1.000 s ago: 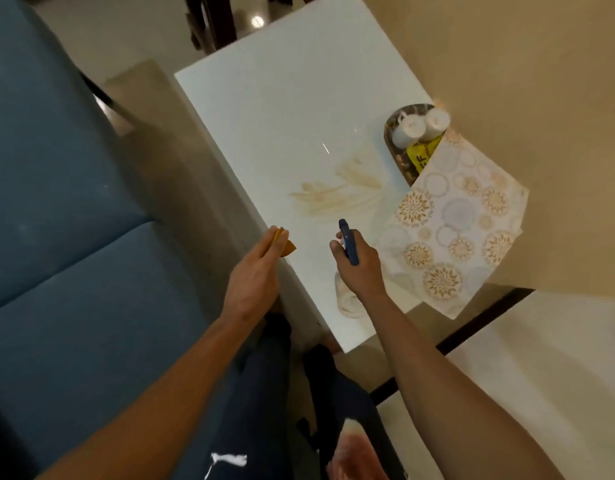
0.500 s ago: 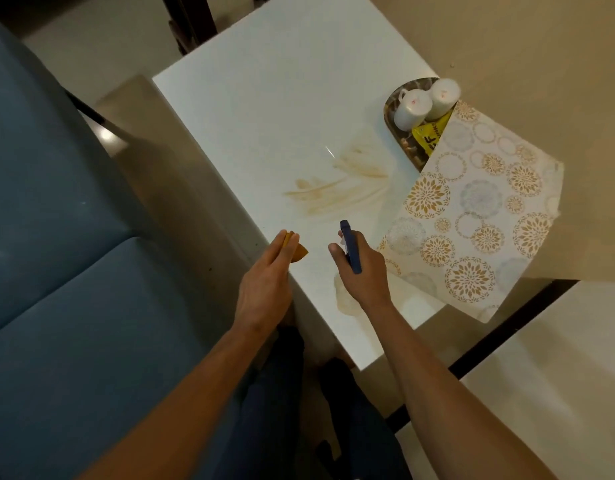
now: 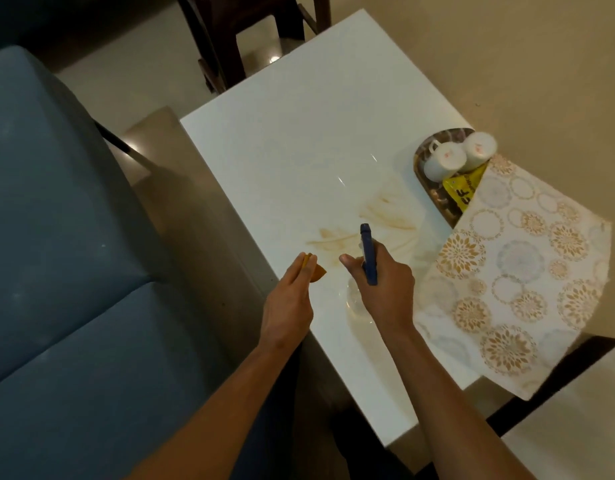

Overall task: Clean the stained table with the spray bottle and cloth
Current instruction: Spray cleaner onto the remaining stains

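A white table carries brown smeared stains near its right side. My right hand grips a spray bottle with a dark blue head and a clear body, held just above the table. Its nozzle points at the stains. My left hand hovers at the table's left edge and pinches a small orange cloth between straight fingers and thumb. Most of the cloth is hidden by the hand.
A tray at the right edge holds two white cups and a yellow packet. A patterned mat covers part of it and overhangs the table. A blue sofa stands at left, a dark wooden chair beyond the table.
The view has shifted, so the table sits lower and more to the right in frame. Both hands keep their holds; the bottle stays aimed at the stains.
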